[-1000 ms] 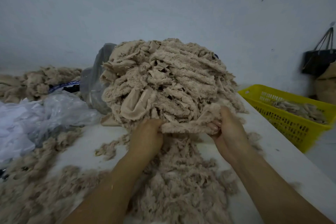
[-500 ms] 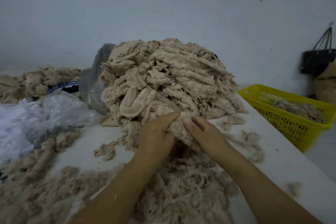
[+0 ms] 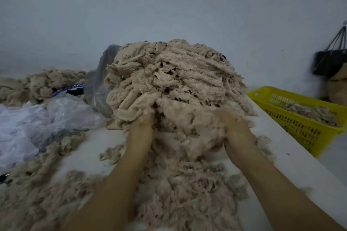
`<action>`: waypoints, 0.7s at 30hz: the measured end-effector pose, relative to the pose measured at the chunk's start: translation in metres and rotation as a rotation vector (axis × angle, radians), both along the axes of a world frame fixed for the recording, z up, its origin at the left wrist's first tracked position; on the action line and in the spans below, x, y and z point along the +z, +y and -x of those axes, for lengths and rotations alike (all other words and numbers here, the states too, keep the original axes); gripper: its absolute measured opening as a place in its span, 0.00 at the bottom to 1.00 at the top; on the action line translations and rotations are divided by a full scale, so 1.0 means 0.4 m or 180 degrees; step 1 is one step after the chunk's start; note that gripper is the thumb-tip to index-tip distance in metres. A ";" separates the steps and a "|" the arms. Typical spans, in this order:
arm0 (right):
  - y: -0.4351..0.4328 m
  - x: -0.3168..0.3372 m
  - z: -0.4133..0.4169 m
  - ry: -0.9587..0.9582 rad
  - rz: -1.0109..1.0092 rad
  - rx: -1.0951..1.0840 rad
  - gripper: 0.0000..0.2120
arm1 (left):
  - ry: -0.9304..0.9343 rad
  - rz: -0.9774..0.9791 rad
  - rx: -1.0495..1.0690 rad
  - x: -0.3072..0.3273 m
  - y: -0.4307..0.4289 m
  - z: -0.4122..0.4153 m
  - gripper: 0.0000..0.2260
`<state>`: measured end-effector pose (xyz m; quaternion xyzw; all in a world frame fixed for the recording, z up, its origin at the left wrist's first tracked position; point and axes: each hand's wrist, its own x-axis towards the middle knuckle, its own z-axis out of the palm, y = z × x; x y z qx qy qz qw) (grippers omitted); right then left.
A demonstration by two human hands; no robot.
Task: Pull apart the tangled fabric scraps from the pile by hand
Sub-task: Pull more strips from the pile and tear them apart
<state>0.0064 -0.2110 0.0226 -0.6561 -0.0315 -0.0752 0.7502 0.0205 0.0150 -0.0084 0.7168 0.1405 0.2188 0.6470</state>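
A tall pile of tangled beige fabric scraps (image 3: 174, 78) stands on the white table (image 3: 293, 167) in front of me. At its near foot, a fluffy clump of scraps (image 3: 195, 129) stretches between my two hands. My left hand (image 3: 140, 129) grips the clump's left end, its fingertips buried in the fabric. My right hand (image 3: 236, 129) grips the right end, blurred by motion. Loose pulled-apart fluff (image 3: 187, 189) lies heaped on the table between my forearms.
A yellow plastic basket (image 3: 304, 124) with some scraps sits at the right table edge. Crumpled clear plastic bags (image 3: 47, 118) lie at the left, more beige fluff (image 3: 37, 193) covers the near left, and another scrap heap (image 3: 43, 84) is at the back left. A dark bag (image 3: 330, 62) hangs on the wall.
My hands, close together on one clump half a second ago, have moved apart sideways, stretching the clump between them.
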 end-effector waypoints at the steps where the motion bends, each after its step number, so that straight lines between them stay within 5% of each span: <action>1: -0.014 0.006 -0.007 0.0106 -0.0398 -0.0119 0.16 | 0.0023 0.0731 0.0077 0.007 0.017 -0.002 0.20; 3: -0.049 0.018 -0.013 0.0244 -0.0933 -0.0308 0.22 | 0.0026 0.1201 0.0210 0.008 0.048 -0.001 0.21; 7: -0.042 -0.002 -0.021 0.0571 -0.1285 0.0050 0.24 | -0.0124 -0.1016 -0.0388 0.016 -0.017 0.026 0.19; 10: -0.018 -0.002 -0.012 0.0655 -0.1210 0.0596 0.15 | -0.0126 -0.1350 -0.1040 0.039 -0.084 0.060 0.29; 12: -0.018 -0.004 -0.003 0.0585 -0.0968 0.0985 0.13 | 0.0289 -0.0746 -0.1392 0.043 -0.105 0.078 0.30; 15: 0.001 -0.008 0.021 0.0352 -0.0186 0.1674 0.12 | 0.0703 0.1412 -0.2007 0.050 -0.104 0.076 0.22; 18: 0.032 -0.011 0.043 0.0198 0.0773 0.1837 0.15 | 0.0396 0.2600 -0.1875 0.047 -0.078 0.057 0.11; 21: 0.021 -0.007 0.039 0.0308 0.0601 0.1625 0.22 | -0.0043 0.3196 -0.1350 0.045 -0.046 0.040 0.06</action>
